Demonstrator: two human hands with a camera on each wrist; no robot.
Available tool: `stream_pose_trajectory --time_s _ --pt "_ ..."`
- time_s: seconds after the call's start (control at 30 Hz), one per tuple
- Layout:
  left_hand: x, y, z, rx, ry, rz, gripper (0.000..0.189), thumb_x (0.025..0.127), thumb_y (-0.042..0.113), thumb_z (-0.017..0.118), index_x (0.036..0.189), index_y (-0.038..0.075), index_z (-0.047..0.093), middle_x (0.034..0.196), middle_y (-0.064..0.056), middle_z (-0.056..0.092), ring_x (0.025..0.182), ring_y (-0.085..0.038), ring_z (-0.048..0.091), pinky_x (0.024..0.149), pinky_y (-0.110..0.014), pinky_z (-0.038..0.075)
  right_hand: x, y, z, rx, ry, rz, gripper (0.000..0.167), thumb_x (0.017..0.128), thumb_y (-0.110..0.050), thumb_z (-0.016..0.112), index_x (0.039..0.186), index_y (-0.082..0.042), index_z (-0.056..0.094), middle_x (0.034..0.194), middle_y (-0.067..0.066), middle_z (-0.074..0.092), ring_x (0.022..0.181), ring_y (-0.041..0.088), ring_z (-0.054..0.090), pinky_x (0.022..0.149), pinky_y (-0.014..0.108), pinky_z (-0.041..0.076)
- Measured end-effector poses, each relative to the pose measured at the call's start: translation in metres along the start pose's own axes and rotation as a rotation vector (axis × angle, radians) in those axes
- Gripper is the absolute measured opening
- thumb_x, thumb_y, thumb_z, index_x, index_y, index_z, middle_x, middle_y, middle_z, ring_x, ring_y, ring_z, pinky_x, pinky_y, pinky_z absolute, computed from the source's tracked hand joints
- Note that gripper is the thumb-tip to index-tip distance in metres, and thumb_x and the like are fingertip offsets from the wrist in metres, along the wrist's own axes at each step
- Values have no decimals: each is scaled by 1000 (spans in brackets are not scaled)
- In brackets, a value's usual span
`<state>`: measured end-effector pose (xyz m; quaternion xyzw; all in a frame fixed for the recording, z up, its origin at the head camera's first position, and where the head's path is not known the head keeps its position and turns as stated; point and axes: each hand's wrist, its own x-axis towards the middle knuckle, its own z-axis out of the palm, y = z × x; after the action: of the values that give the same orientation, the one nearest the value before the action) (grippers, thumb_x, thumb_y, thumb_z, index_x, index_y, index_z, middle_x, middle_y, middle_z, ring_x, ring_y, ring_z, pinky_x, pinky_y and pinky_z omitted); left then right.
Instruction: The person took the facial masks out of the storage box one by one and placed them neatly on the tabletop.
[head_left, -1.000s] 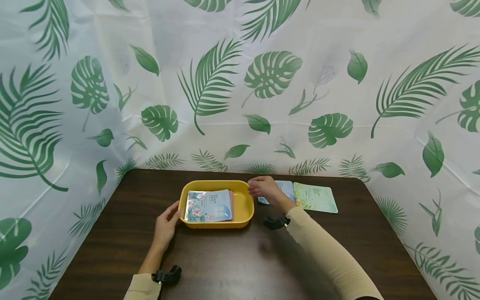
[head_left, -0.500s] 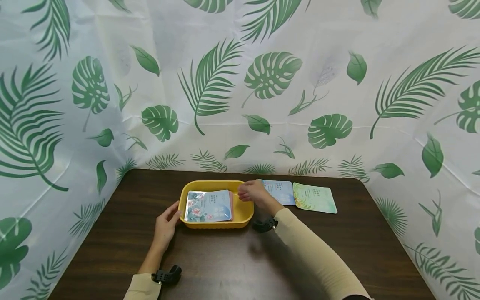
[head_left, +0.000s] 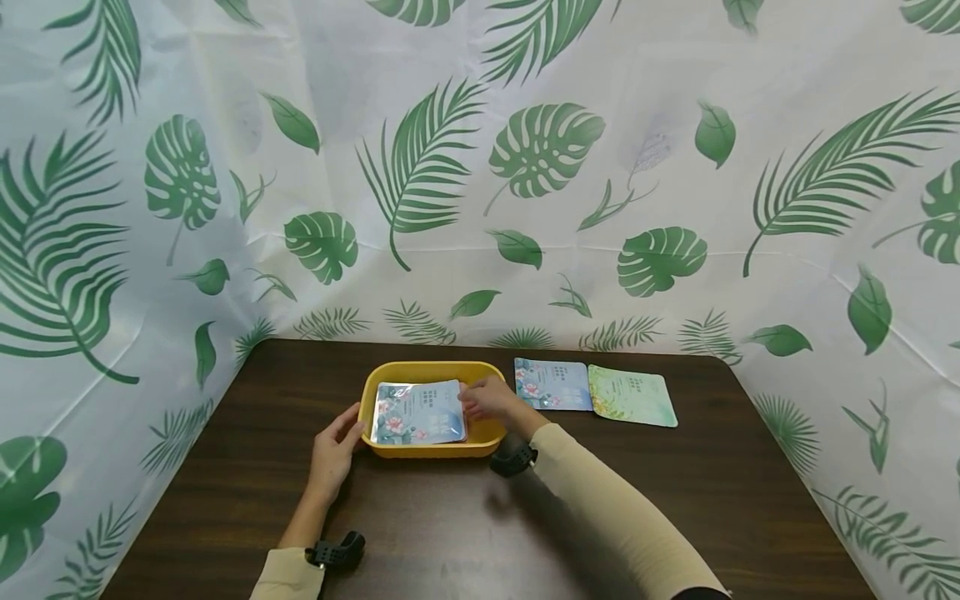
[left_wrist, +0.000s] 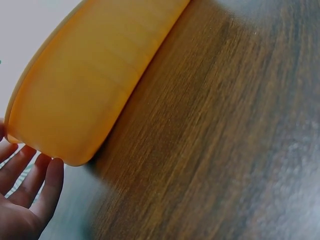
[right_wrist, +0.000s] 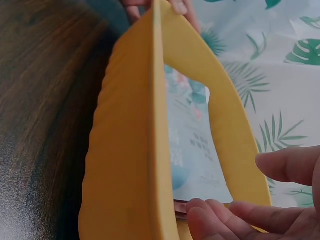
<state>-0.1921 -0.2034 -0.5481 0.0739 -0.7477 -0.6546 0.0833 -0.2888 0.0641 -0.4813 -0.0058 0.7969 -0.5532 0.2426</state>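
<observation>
A yellow plastic basket [head_left: 441, 451] stands on the dark wooden table. Inside lie flat face-mask sachets, a blue flowered sachet [head_left: 420, 412] over a pink one whose edge shows at the right. My left hand [head_left: 332, 450] holds the basket's left end; in the left wrist view its fingertips [left_wrist: 56, 165] meet the outer wall. My right hand [head_left: 491, 400] reaches over the right rim into the basket. Its fingers [right_wrist: 205, 217] are by the sachets' right edge, and the thumb [right_wrist: 285, 165] is well apart from them.
Right of the basket, another blue flowered sachet [head_left: 552, 385] and a green sachet [head_left: 632, 395] lie side by side on the table [head_left: 450, 533]. A white leaf-print sheet [head_left: 442, 275] hangs behind the table and at its sides.
My right hand has moved left and down, from the basket's right rim to the sachets inside, uncovering the blue sachet on the table. The left hand stays at the basket's left end.
</observation>
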Motion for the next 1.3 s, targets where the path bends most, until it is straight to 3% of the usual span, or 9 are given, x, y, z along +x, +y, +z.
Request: stream_pose_trajectory --time_s 0.2,0.43,0.63,0.83,1.13,1.3 --pt "0 2 -1 6 0 -7 44 102 15 53 143 0 47 140 -21 49 114 -31 54 85 -25 53 0 -3 7 -57 6 7 29 95 -13 63 109 12 65 93 22 64 78 30 64 76 39 57" --pt "0 1 0 11 -3 -8 43 102 14 53 142 0 47 140 -21 49 113 -31 54 83 -23 53 -1 0 14 -127 37 16 21 92 -10 65 98 10 68 77 16 60 63 21 57 69 36 57" --pt "-1 2 0 4 -5 -23 42 102 12 52 142 1 47 141 -20 49 114 -30 53 85 -25 53 -3 0 18 -149 57 13 19 91 -9 67 99 8 67 81 17 61 66 22 59 68 35 57" --pt "-1 3 0 6 -7 -28 42 102 11 52 142 0 46 141 -22 47 116 -31 52 87 -27 52 -4 -1 23 -102 87 13 22 88 -4 67 105 10 63 85 16 61 69 24 61 70 35 58" --pt "-3 4 1 9 0 -20 42 102 11 52 142 -1 47 140 -23 48 114 -32 54 85 -25 53 -1 -2 29 -13 130 48 13 85 0 67 95 9 65 83 14 60 65 22 56 64 31 56" --pt "-3 6 0 -4 -9 -21 42 102 10 52 142 -1 46 140 -23 48 115 -34 53 87 -26 52 0 -1 30 -18 127 19 13 84 2 68 94 9 64 85 15 60 65 23 57 60 29 55"
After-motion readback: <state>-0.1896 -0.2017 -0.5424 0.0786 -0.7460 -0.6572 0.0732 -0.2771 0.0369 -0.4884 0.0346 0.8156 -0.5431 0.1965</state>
